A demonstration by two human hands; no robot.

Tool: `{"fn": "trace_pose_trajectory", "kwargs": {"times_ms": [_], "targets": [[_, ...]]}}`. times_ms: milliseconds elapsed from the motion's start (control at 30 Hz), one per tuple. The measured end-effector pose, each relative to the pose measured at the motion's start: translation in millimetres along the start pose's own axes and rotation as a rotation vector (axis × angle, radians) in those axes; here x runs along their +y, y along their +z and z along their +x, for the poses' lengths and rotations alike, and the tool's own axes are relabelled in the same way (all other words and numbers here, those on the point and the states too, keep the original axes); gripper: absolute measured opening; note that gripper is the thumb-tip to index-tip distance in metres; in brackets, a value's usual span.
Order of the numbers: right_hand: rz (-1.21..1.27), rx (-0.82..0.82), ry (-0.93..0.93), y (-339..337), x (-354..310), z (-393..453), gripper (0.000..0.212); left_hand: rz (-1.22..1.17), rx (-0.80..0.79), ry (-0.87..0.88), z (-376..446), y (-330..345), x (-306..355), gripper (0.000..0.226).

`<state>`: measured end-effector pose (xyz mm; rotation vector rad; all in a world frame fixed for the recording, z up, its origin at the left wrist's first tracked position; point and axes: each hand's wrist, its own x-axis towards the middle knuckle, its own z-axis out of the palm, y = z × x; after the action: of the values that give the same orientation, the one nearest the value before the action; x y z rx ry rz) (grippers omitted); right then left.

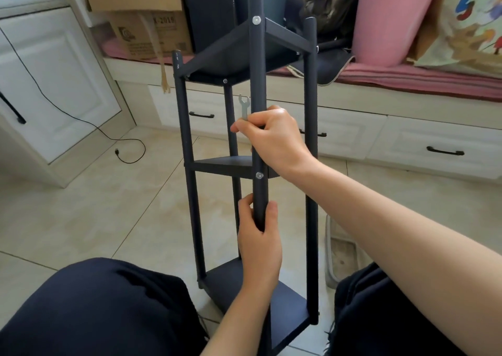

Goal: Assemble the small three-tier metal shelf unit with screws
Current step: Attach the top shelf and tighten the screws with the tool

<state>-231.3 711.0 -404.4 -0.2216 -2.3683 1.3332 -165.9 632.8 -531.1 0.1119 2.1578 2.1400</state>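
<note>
Head view | left hand [259, 243] grips front pole [258, 127] of shelf unit [233, 165] below middle tier | right hand [274, 135] above it grips same pole, pinching wrench [243, 106]

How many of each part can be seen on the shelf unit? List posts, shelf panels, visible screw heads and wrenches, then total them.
posts: 4
shelf panels: 3
screw heads plainly visible: 3
wrench: 1
Total: 11
</note>
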Motion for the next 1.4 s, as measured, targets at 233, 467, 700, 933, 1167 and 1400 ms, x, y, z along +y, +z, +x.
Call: {"fn": "trace_pose_trajectory", "kwargs": {"times_ms": [233, 467, 700, 933, 1167, 1400], "targets": [[-0.026, 0.024, -0.004, 5, 4, 9, 0.021, -0.081, 0.023, 0.044, 5, 0, -4, 0.011], [-0.029, -0.120, 0.014, 3, 8, 12, 0.022, -0.017, 0.115, 0.091, 13, -12, -14, 0.003], [-0.130, -0.212, 0.005, -17, 18, -4, 0.023, 0.045, 0.218, 0.165, 24, -26, -20, 0.019], [-0.413, -0.422, 0.110, -24, 57, -40, 0.026, 0.063, 0.275, 0.217, 32, -35, -25, 0.024], [-0.310, -0.322, 0.250, -6, 84, -60, 0.027, 0.059, 0.277, 0.230, 32, -34, -26, 0.024], [-0.170, -0.233, 0.269, 17, 86, -63, 0.022, 0.064, 0.265, 0.267, 31, -29, -25, 0.035]]}}
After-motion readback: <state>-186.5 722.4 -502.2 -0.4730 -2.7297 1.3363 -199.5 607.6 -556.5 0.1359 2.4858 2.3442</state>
